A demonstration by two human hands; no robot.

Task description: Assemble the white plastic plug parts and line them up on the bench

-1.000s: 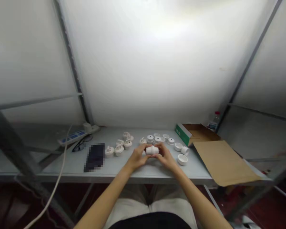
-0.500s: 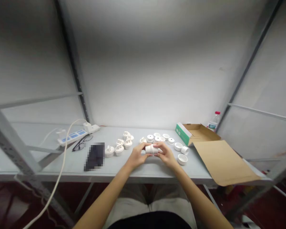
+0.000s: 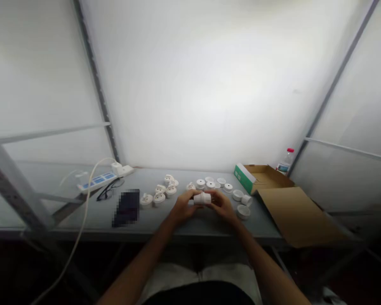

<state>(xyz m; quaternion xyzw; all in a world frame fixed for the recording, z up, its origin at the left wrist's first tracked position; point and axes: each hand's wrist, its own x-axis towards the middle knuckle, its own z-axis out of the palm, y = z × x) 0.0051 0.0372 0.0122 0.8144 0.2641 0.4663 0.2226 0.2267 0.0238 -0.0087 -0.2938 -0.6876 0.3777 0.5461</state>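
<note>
A white cylindrical plastic part is held level above the table near its front edge. My left hand grips its left end between thumb and fingers. At the other end, my right hand has its fingers closed round the part. Behind my hands stand several round white pieces. To the left is a group of white socket pieces with small parts on top. White open cups lie to the right of my right hand.
The grey table also bears a dark pixelated item, glasses, a power strip with a white cable, an open cardboard box with its flap towards the front, and a bottle behind it.
The light has shifted: the back wall is brighter and the area under the table darker. My right fingers have shifted slightly on the part's right end.
</note>
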